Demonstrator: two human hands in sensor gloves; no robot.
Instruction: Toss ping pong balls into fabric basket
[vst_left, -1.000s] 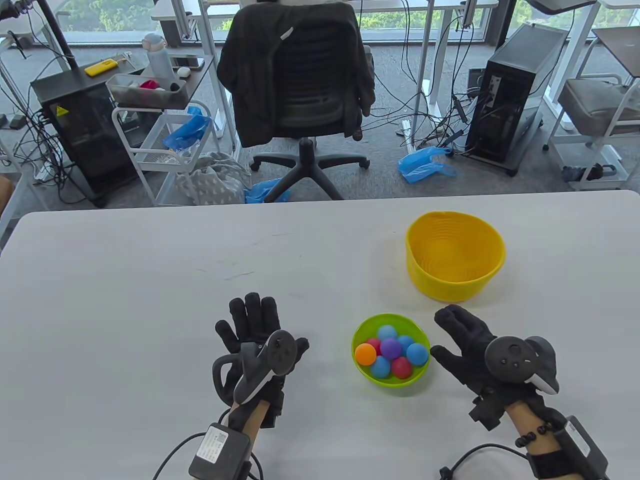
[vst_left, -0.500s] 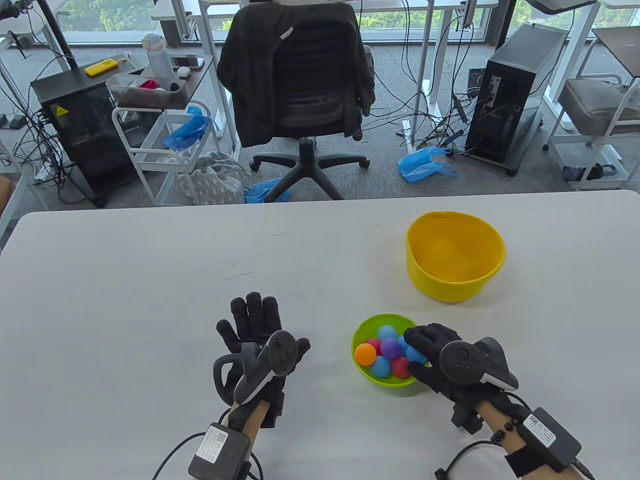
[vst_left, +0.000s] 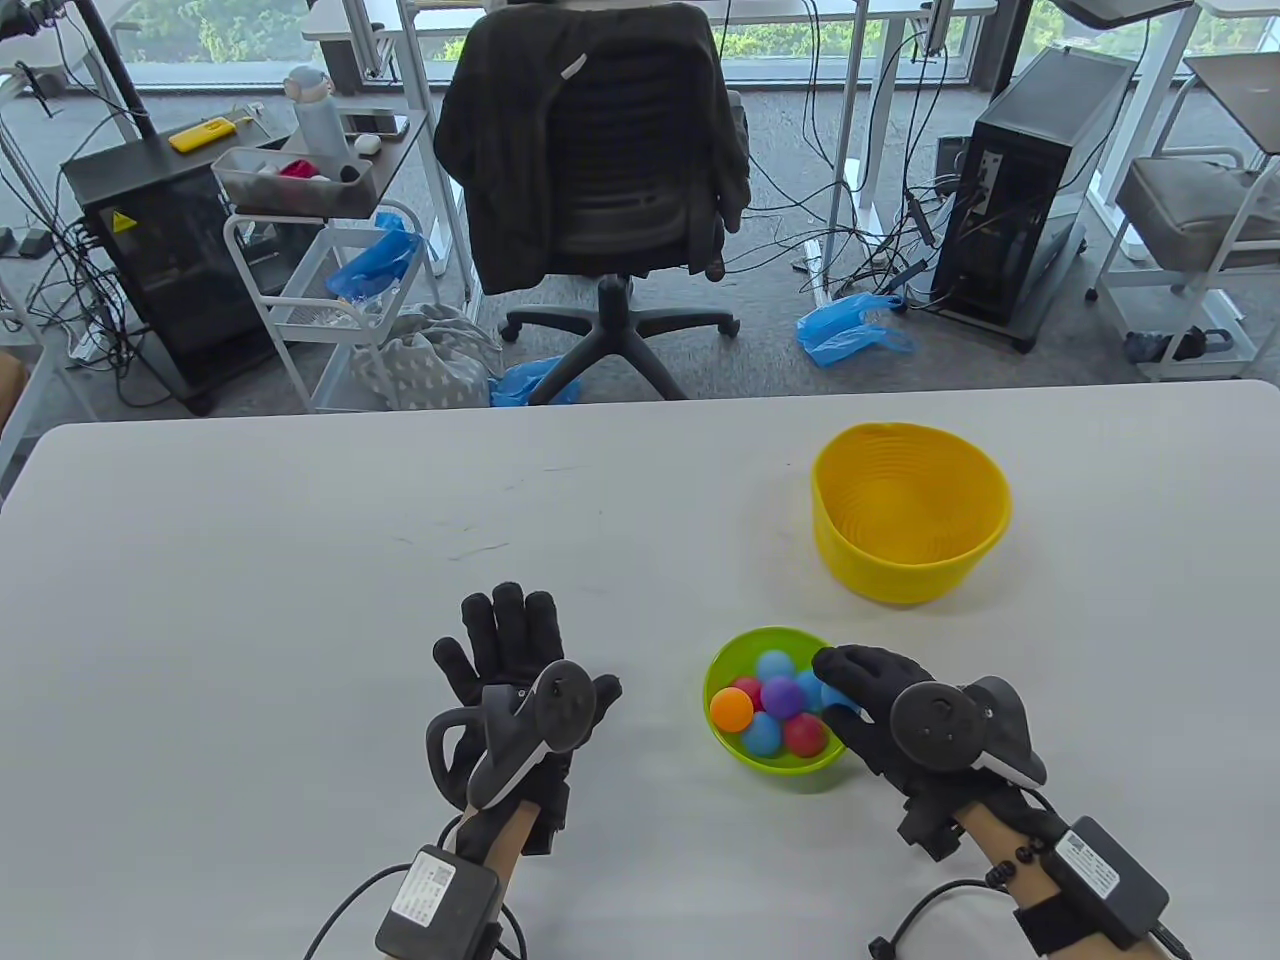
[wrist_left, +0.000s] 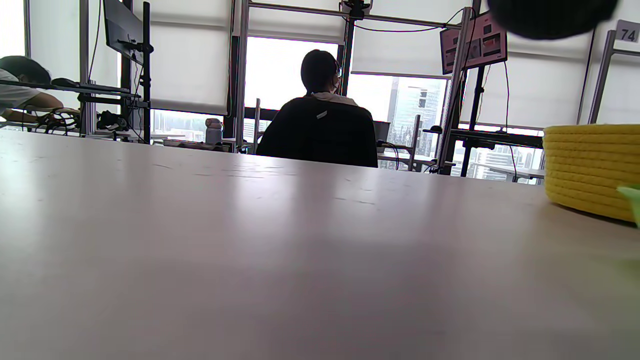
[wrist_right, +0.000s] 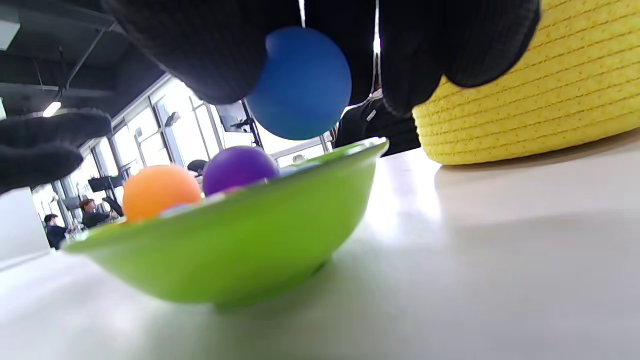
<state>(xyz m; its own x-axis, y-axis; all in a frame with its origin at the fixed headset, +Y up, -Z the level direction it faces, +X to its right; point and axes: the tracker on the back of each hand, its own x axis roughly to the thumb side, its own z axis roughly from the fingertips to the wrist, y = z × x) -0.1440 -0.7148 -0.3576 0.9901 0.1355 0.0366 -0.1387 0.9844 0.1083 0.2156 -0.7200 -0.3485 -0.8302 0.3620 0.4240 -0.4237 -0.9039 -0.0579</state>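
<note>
A yellow fabric basket (vst_left: 900, 580) stands on the white table at the right; it also shows in the right wrist view (wrist_right: 540, 110) and in the left wrist view (wrist_left: 590, 170). In front of it a green bowl (vst_left: 780, 765) holds several coloured ping pong balls, among them an orange one (vst_left: 731, 709) and a purple one (vst_left: 781, 695). My right hand (vst_left: 840, 705) is over the bowl's right side and grips a blue ball (wrist_right: 300, 85) between its fingers (wrist_right: 210, 50), just above the bowl's rim (wrist_right: 240, 250). My left hand (vst_left: 510, 650) rests flat on the table, fingers spread, holding nothing.
The table's far edge runs behind the basket. Beyond it are an office chair (vst_left: 600, 150) with a dark jacket, a white cart (vst_left: 320, 300), a computer tower (vst_left: 1030, 180) and cables on the floor.
My right hand moved left from beside the bowl to over its right side and closed its fingers on a blue ball. My left hand has not moved.
</note>
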